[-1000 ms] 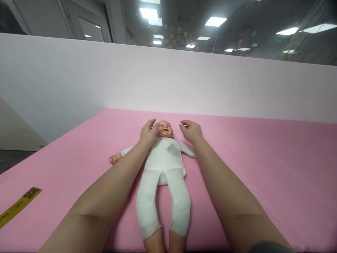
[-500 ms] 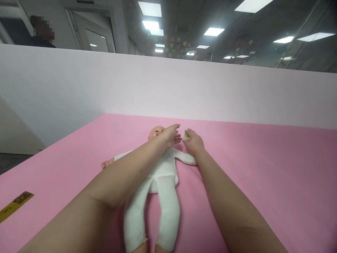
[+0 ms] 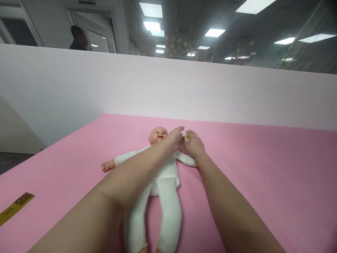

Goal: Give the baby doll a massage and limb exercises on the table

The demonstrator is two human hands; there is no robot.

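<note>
A baby doll (image 3: 168,173) in a white cloth suit lies on its back on the pink surface, arms spread. Its smiling head shows above my left forearm, which crosses its chest. My left hand (image 3: 177,138) is open beside the doll's head, palm turned right and fingers extended. Close by on the right, my right hand (image 3: 194,143) is closed around a small green-and-white object (image 3: 187,136), mostly hidden by the fingers; its kind I cannot make out. The fingertips of both hands are nearly touching. My right wrist covers the end of one doll arm.
The pink surface (image 3: 250,175) runs up to a white panel (image 3: 184,88) at the back. A yellow label strip (image 3: 17,208) with a printed code lies at the left. Beyond the panel, a person (image 3: 78,38) is near a doorway.
My left hand has shifted slightly right and down toward my right hand, uncovering more of the doll's face. The person in the background has moved right.
</note>
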